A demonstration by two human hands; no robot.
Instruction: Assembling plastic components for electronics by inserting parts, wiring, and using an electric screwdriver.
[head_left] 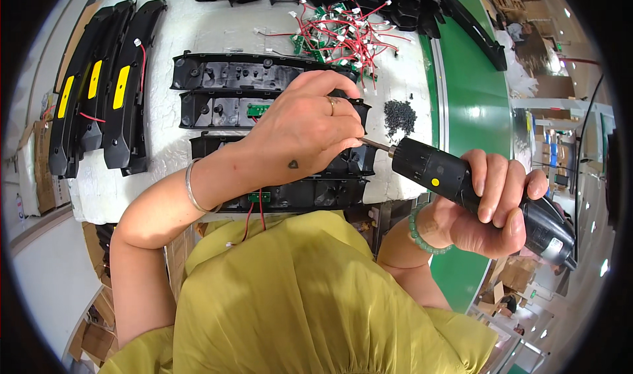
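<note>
**A black power screwdriver point(432, 166) points at the left hand point(306, 120)**

The right hand point(498, 206) is wrapped all the way around the screwdriver, near the right edge of the white desk point(224, 31). Its thin metal bit point(376, 144) ends right by the left fingertips; I cannot tell if they touch.

The left hand is bent down with its fingers curled in, over the right ends of the long black shells point(231, 73). I cannot tell if it pinches anything. These shells lie in a row, one behind another, down to the desk's near edge. A little green board point(257, 111) sits inside one of them.

Tiny black screws point(399, 118) make a pile near the right edge. Behind them, toward the far right corner, is a messy heap of green boards with red wires point(343, 34). By the left edge stand more black shells with yellow stickers point(122, 87).
</note>
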